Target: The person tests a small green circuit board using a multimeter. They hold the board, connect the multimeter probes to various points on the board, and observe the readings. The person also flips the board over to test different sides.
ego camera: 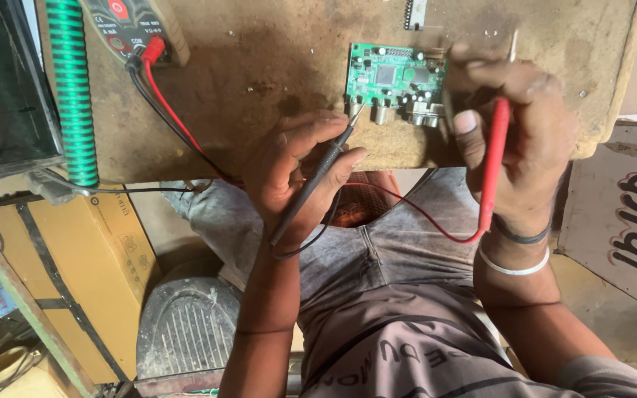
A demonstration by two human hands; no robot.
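Observation:
A small green circuit board (390, 79) lies near the front edge of a worn brown workbench (274, 66). My left hand (296, 166) grips a black test probe (317, 180), its metal tip touching a connector on the board's front edge. My right hand (514, 118) grips a red test probe (494, 158) held nearly upright, tip up, beside the board's right end; its thumb rests by the board's edge connectors. Red and black leads run from both probes to a multimeter (130, 26) at the bench's back left.
A green coiled hose (74, 88) hangs down the left of the bench. A dark screen (5, 81) stands at far left. Below are a cardboard box (75, 265), a grey ribbed object (182, 324) and my lap. A white board with dark lettering (628, 221) leans at right.

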